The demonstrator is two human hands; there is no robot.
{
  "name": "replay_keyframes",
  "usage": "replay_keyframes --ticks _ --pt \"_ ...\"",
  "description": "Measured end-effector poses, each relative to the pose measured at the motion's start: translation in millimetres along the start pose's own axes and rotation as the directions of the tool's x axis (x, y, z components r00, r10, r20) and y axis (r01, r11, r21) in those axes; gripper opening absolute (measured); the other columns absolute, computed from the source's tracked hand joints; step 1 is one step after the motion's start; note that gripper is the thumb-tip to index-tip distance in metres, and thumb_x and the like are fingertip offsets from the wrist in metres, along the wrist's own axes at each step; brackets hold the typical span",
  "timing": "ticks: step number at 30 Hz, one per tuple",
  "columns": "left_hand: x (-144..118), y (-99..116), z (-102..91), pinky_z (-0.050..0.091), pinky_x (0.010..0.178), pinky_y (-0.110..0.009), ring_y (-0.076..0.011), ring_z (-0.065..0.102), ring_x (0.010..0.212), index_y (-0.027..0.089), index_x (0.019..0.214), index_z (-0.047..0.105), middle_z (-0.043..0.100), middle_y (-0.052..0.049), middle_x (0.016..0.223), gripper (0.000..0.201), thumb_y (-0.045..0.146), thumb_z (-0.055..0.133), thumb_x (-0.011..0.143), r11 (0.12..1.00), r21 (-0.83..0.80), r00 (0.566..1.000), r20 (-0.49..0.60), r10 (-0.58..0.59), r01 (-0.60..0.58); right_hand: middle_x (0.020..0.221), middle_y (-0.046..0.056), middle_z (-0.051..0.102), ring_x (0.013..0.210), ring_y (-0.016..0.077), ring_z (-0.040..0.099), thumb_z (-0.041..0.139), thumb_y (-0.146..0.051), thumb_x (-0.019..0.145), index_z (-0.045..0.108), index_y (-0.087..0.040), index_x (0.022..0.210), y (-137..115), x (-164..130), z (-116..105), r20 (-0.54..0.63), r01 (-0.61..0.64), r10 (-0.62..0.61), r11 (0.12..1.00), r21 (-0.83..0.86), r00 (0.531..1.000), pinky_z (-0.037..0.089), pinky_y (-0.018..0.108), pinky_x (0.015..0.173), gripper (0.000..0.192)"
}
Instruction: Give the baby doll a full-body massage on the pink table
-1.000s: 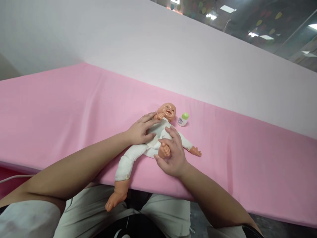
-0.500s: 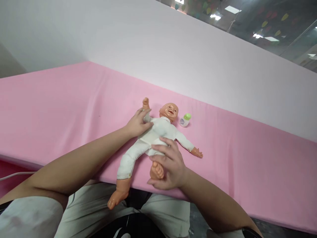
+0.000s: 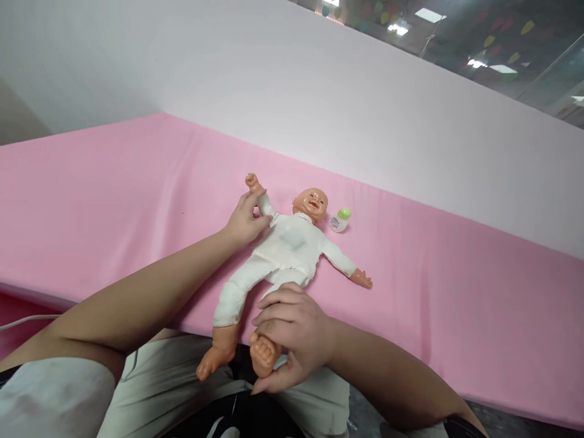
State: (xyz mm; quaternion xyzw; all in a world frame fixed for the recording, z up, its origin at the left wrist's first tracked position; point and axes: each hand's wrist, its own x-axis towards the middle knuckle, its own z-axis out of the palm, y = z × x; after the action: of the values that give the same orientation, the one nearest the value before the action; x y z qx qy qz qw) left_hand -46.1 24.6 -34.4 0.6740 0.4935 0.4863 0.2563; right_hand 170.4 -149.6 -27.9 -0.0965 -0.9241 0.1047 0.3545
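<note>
A baby doll [image 3: 298, 240] in a white cloth suit lies face up on the pink tabletop. My left hand [image 3: 247, 219] grips its sleeved arm on the left side, thumb on one side and fingers on the other; the small plastic hand sticks out above. Around the doll's leg nearer the right, my right hand [image 3: 294, 331] is curled, hiding much of the lower leg. The bare toes show between thumb and fingers. The other plastic foot hangs over the table's front edge. Beside the head stands a small white bottle [image 3: 338, 224] with a green cap.
The pink cover [image 3: 479, 292] spreads to both sides, with a few creases. A plain white wall [image 3: 274, 91] rises behind the table, with a glass panel above it at the upper right. At the lower left runs a white cable [image 3: 31, 319].
My right hand has drawn the doll's leg down and left, toward the table's front edge. My left hand has moved the doll's arm outward to the left. The bottle has stayed put.
</note>
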Motion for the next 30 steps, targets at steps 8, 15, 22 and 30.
replay_keyframes --ticks 8,15,22,30 --pt "-15 26 1.5 0.03 0.13 -0.057 -0.0373 0.036 0.157 0.027 0.151 0.059 0.036 -0.011 0.171 0.064 0.044 0.068 0.089 0.77 0.147 0.737 0.445 0.509 -0.62 0.167 0.016 0.038 0.155 0.0462 0.037 0.075 -0.043 0.083 0.058 -0.028 0.139 5 6 -35 -0.381 -0.346 0.223 0.891 -0.294 0.897 0.038 0.073 0.121 0.06" --pt "-17 32 2.1 0.028 0.131 -0.056 -0.0355 0.036 0.158 0.028 0.148 0.063 0.041 -0.01 0.17 0.057 0.043 0.065 0.094 0.717 0.214 0.688 0.55 0.473 -0.663 0.163 0.018 0.043 0.154 0.0356 0.043 0.068 -0.045 0.095 0.055 -0.024 0.141 43 -3 -41 -0.314 -0.564 0.53 0.826 -0.022 0.788 0.041 0.062 0.124 0.053" --pt "-14 21 0.9 0.04 0.126 -0.05 -0.0355 0.043 0.153 0.022 0.156 0.054 0.039 -0.015 0.167 0.073 0.057 0.062 0.093 0.902 0.259 0.916 0.3 0.265 -0.346 0.146 0.016 0.058 0.148 0.0412 0.048 0.072 -0.056 0.088 0.062 -0.026 0.132 22 3 -44 -0.34 -0.336 0.283 0.935 -0.108 0.897 0.041 0.066 0.121 0.054" --pt "14 -13 -9.8 0.048 0.115 -0.053 -0.036 0.063 0.13 0.027 0.158 0.052 0.066 -0.012 0.14 0.071 0.045 0.067 0.09 0.938 0.258 0.973 -0.036 -0.23 0.231 0.086 0.003 0.071 0.097 0.0249 0.067 0.075 -0.084 0.072 0.065 -0.024 0.091 -8 8 -9 0.013 -0.029 0.028 1.0 0.008 1.0 0.052 0.044 0.09 0.064"
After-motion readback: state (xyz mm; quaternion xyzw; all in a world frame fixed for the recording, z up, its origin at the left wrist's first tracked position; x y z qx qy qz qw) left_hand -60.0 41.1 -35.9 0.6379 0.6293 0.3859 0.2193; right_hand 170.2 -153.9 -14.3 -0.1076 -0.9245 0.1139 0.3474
